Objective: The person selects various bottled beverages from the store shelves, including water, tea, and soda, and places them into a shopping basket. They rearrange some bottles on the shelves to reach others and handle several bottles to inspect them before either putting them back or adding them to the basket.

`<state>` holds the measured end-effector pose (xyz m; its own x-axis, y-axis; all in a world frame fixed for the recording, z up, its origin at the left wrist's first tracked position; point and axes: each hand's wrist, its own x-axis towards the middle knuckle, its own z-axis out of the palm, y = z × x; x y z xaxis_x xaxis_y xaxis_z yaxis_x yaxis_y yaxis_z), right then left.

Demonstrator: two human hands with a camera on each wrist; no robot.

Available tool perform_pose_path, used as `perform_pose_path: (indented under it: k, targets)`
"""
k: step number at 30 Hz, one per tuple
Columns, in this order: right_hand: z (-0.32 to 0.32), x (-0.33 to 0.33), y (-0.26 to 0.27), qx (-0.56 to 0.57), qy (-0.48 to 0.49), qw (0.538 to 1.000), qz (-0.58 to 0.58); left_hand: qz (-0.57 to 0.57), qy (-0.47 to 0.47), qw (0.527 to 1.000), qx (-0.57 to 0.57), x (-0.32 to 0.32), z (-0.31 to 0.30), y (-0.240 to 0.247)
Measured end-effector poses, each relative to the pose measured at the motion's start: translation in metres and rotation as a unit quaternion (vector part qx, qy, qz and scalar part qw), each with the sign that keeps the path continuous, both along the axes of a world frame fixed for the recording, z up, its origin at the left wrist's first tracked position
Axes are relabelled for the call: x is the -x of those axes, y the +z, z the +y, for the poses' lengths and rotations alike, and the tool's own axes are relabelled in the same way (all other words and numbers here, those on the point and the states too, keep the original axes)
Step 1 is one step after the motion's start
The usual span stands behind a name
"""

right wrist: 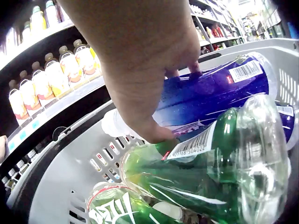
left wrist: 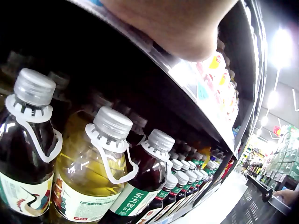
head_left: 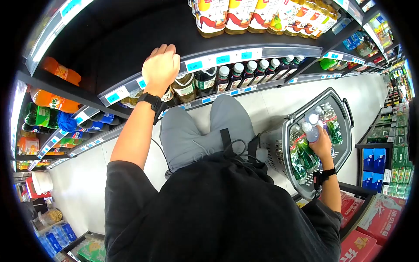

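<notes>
Your right hand [head_left: 322, 144] reaches into the grey basket [head_left: 276, 140] beside your right leg, thumb and fingers wrapped around a blue bottle [right wrist: 219, 88]. The bottle lies on its side, its white cap toward the basket's shelf-side edge. The head view gives only its clear neck and cap; the right wrist view shows the blue body and a barcode label. That view also shows a green bottle [right wrist: 196, 172] lying just beside it, and a second blue bottle [right wrist: 288, 122], partly hidden, at the picture's right edge.

Your left hand [head_left: 161, 67] rests on the front edge of the black shelf [head_left: 131, 48], left of a row of juice bottles [head_left: 259, 17]. You cannot tell from either view whether its fingers grip that edge; the left wrist view catches only the base of the hand. Below the edge, that view reveals a yellow bottle [left wrist: 88, 172] between two dark bottles [left wrist: 28, 151], all three with white handle loops at their necks.
</notes>
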<state>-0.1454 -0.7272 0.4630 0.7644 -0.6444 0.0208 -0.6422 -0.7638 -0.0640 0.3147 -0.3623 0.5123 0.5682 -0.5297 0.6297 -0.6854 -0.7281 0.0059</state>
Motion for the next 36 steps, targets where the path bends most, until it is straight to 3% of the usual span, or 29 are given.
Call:
perform_pose_path:
  k: [3, 6, 10, 13, 16, 19, 20, 22, 23, 25, 27, 29, 30, 33, 34, 36]
  targets:
    - [0.005, -0.001, 0.007, 0.010, -0.012, 0.999, -0.038, -0.001, -0.004, 1.000, -0.002, 0.000, 0.001, 0.000]
    - [-0.003, -0.001, 0.016, 0.041, 0.010, 0.979, -0.202, -0.008, -0.005, 1.000, -0.003, 0.002, 0.000, 0.002]
    - [0.037, -0.036, 0.097, -0.098, -0.035, 0.909, -0.404, 0.018, -0.004, 1.000, -0.009, 0.004, -0.001, 0.003]
    - [0.067, -0.055, 0.144, -0.172, -0.032, 0.860, -0.480, 0.044, -0.028, 0.998, 0.038, 0.005, -0.001, 0.004]
    - [0.092, -0.079, 0.160, -0.274, 0.021, 0.762, -0.586, 0.055, -0.041, 0.995, 0.069, 0.007, 0.001, 0.006]
    - [0.115, -0.104, 0.159, -0.436, 0.064, 0.637, -0.633, 0.002, -0.135, 0.978, 0.157, 0.011, 0.005, 0.008]
    - [0.125, -0.111, 0.160, -0.459, 0.075, 0.613, -0.638, -0.025, -0.178, 0.970, 0.164, 0.017, 0.004, 0.013]
    - [0.140, -0.124, 0.158, -0.526, 0.084, 0.572, -0.624, 0.044, -0.256, 0.951, 0.169, 0.056, -0.003, 0.033]
    - [0.146, -0.129, 0.157, -0.554, 0.098, 0.548, -0.619, 0.183, -0.296, 0.921, 0.175, 0.081, -0.008, 0.043]
    - [0.156, -0.139, 0.154, -0.612, 0.115, 0.500, -0.602, 0.425, -0.358, 0.815, 0.165, 0.137, -0.019, 0.066]
    - [0.162, -0.149, 0.150, -0.673, 0.166, 0.458, -0.556, 0.510, -0.426, 0.738, 0.115, 0.162, -0.030, 0.064]
    - [0.172, -0.156, 0.152, -0.731, 0.210, 0.393, -0.517, 0.644, -0.469, 0.582, 0.161, 0.183, -0.036, 0.073]
    - [0.174, -0.159, 0.150, -0.707, 0.223, 0.447, -0.500, 0.705, -0.467, 0.498, 0.192, 0.190, -0.035, 0.077]
    - [0.179, -0.167, 0.148, -0.701, 0.214, 0.465, -0.496, 0.759, -0.430, 0.442, 0.209, 0.200, -0.030, 0.074]
    - [0.181, -0.170, 0.149, -0.694, 0.204, 0.497, -0.480, 0.764, -0.424, 0.433, 0.220, 0.201, -0.030, 0.066]
    - [0.184, -0.168, 0.147, -0.643, 0.125, 0.585, -0.478, 0.810, -0.406, 0.336, 0.257, 0.204, -0.024, 0.066]
